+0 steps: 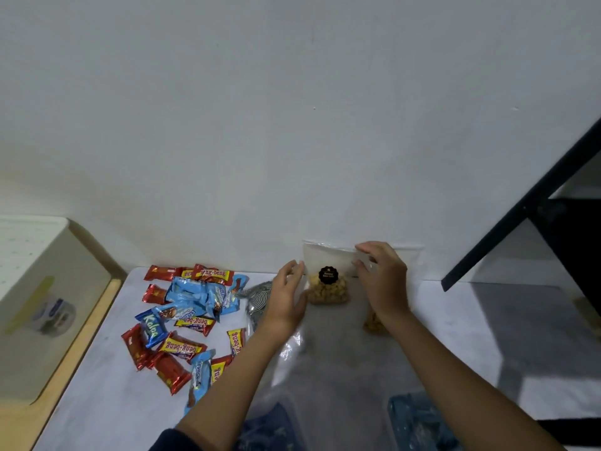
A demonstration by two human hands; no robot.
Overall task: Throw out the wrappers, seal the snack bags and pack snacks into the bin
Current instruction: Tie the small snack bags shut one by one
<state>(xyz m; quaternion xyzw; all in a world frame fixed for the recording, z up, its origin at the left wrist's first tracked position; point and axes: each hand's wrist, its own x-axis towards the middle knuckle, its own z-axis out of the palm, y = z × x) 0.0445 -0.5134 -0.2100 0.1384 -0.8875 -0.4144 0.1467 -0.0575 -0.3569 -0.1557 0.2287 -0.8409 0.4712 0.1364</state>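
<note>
A clear snack bag [328, 281] with yellowish nuts and a round black label stands upright against the wall. My right hand [380, 278] pinches its top right edge. My left hand [287, 294] is at the bag's left side, fingers spread and touching or nearly touching it. A second bag of nuts [374, 323] lies partly hidden under my right wrist. A pile of red, yellow and blue snack wrappers [185, 317] covers the surface to the left. A clear plastic bin [286, 415] sits near me, between my forearms.
A silver patterned pouch [258, 296] lies behind my left hand. A white box with a tape roll [52, 315] stands at the far left on a wooden ledge. A dark shelf frame [533, 203] slants at the right.
</note>
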